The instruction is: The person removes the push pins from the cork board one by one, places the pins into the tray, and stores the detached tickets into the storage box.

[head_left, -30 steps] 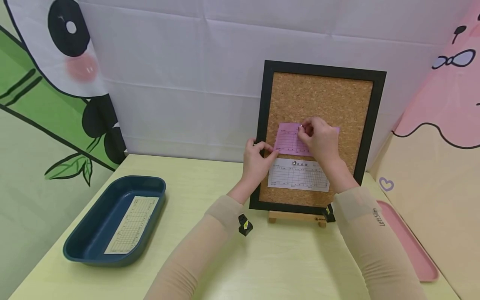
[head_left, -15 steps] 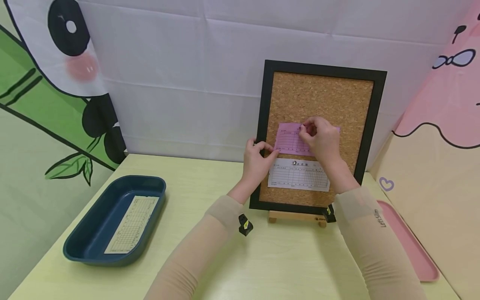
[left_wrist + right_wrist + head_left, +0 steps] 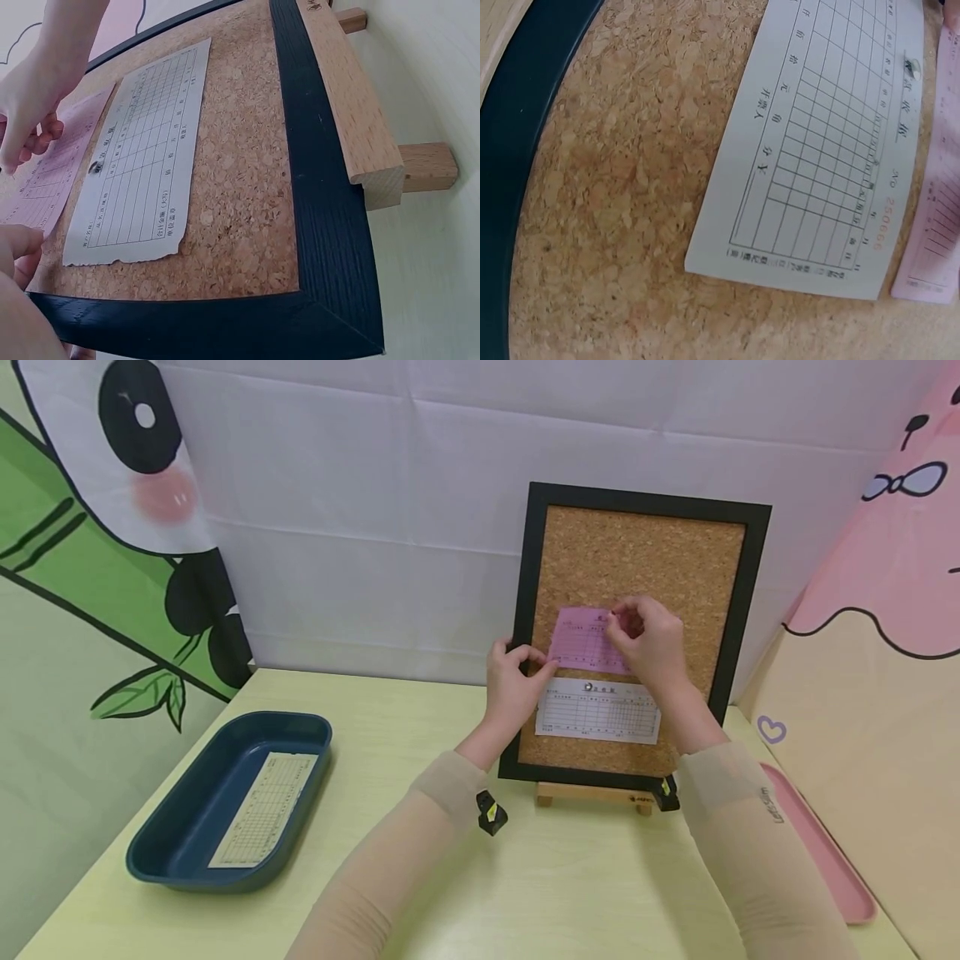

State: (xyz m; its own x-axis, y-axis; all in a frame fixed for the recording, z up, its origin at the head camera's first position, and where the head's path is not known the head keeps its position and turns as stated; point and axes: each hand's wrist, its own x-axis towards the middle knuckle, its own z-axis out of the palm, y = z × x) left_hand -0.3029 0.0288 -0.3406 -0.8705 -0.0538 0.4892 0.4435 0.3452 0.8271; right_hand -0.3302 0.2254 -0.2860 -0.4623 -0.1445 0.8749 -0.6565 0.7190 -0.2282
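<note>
A pink receipt slip [image 3: 579, 643] lies against the framed corkboard [image 3: 645, 556]. My left hand [image 3: 512, 687] reaches across the frame's left side, thumb and forefinger pinching the slip's lower left corner. At the slip's top middle, my right hand [image 3: 654, 642] has its thumb and forefinger together; they seem to pinch a small pushpin, mostly covered by the fingers. The right hand hides the slip's right part. Just below hangs a white receipt slip [image 3: 597, 718], fixed by a silver thumbtack [image 3: 588, 687]. The right wrist view shows this white slip [image 3: 817, 150] beside the pink one [image 3: 935, 217].
The corkboard leans on a small wooden easel [image 3: 592, 793] on the pale table [image 3: 420, 710]. At left a dark blue tray [image 3: 172, 852] contains a pale yellow slip [image 3: 266, 810]. A pink tray [image 3: 817, 852] lies at right, partly behind the right forearm.
My right hand has shifted slightly right along the top of the pink slip, and the shiny pin seen earlier at its fingertips is now hardly visible. My left hand stays in place.
</note>
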